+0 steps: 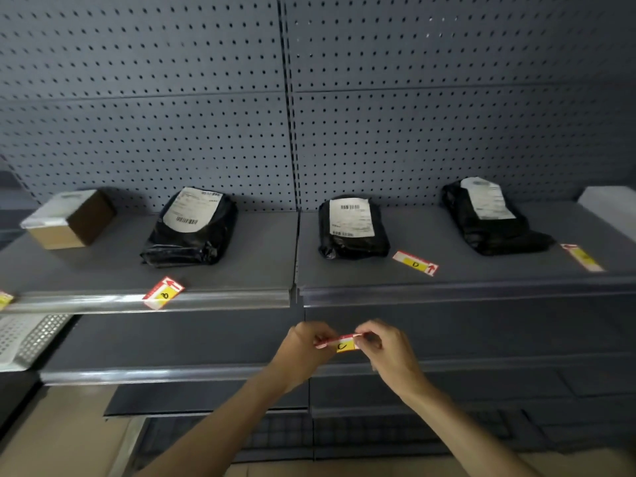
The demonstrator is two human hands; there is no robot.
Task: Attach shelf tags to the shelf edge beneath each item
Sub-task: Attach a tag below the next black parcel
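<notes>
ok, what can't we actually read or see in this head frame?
- Tag at far left: cut off by the frame edge, letter not visible.
- Tag at far right: blurred by lens distortion, letter unreadable.
- Parcel labels, e.g. middle parcel: print too small.
- Held tag: ends covered by the left hand and right hand; the letter looks like C.
- Grey shelf-edge strip: no attached tag shows on it.

Single head-worn wide-angle view, facing forward and slightly down at a grey shelf (261, 270) backed by pegboard (206, 98). It is sitting close: both forearms are entering from the bottom edge (straight lines are bowing toward the frame edges). No second view is sharing the scene.
</notes>
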